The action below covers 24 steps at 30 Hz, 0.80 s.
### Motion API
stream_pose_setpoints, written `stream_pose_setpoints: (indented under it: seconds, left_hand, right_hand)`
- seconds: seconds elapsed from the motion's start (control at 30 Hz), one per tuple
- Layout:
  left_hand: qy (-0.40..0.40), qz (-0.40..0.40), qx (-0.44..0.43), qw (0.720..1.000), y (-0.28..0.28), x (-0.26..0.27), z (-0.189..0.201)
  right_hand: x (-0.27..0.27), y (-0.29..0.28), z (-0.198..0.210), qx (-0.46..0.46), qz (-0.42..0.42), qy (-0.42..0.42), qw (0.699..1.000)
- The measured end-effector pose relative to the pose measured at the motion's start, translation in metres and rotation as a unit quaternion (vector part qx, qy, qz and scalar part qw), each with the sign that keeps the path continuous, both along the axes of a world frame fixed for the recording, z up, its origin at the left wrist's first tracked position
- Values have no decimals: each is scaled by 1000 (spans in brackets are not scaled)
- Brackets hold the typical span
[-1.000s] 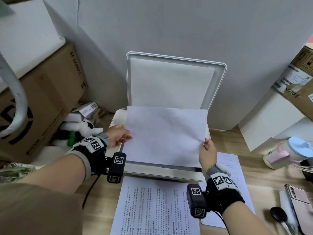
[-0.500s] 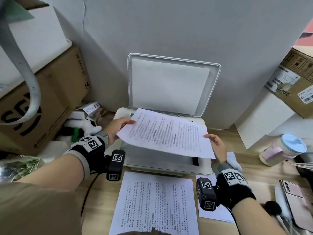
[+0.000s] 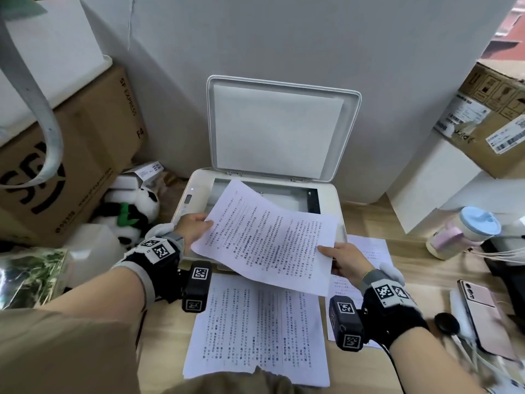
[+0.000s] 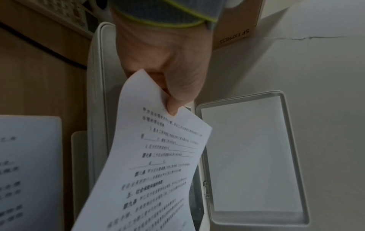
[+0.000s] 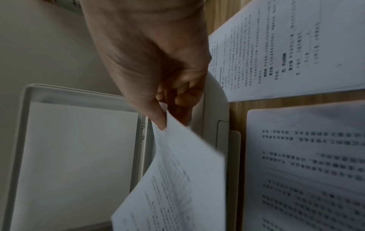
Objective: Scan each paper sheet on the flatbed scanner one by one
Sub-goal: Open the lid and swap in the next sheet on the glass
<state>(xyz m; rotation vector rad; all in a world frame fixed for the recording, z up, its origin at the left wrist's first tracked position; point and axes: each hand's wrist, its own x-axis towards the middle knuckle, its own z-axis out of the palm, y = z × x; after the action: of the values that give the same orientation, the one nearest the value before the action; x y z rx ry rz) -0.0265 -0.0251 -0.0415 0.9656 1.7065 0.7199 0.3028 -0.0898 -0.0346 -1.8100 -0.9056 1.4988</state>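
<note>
On the wooden desk [image 3: 369, 223], one open scanner [image 3: 338, 200]; left hand [image 3: 193, 227] and right hand [image 3: 345, 261] pinch one sheet [image 3: 270, 237].

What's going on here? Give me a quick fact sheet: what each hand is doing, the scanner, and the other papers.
Left hand: pinches the left edge of the held sheet
Right hand: pinches the sheet's right corner
Held sheet: printed side up, in the air, tilted over the scanner
Scanner lid: raised, upright against the wall
Scanner glass: visible part bare
Other papers: one printed sheet on the desk in front of the scanner, another sheet to its right
</note>
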Motion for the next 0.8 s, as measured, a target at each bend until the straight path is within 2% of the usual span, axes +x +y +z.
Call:
stream_pose_setpoints:
  seconds: [0.13, 0.27, 0.37, 0.43, 0.53, 0.63, 0.8]
  left_hand:
    - [-41, 40, 6, 998, 0, 5, 0]
    - [-103, 54, 27, 993, 0, 22, 7]
    - [-208, 59, -8, 976, -3, 33, 15]
    - [-253, 12, -53, 966, -7, 39, 19]
    - [-245, -144, -117, 952, -16, 47, 22]
    - [-209, -257, -177, 927, -29, 53, 14]
    - [-255, -294, -237, 890, -43, 47, -10]
  right_hand:
    - [10, -8, 4, -4, 54, -90, 995]
    - [20, -17, 6, 34, -12, -79, 996]
    - [27, -22, 2, 68, -100, -51, 991]
    - [34, -27, -3, 89, -191, 15, 977]
    - [47, -33, -17, 90, -320, 107, 937]
    - [57, -41, -35, 45, -367, 79, 926]
    - [65, -58, -63, -2, -442, 41, 896]
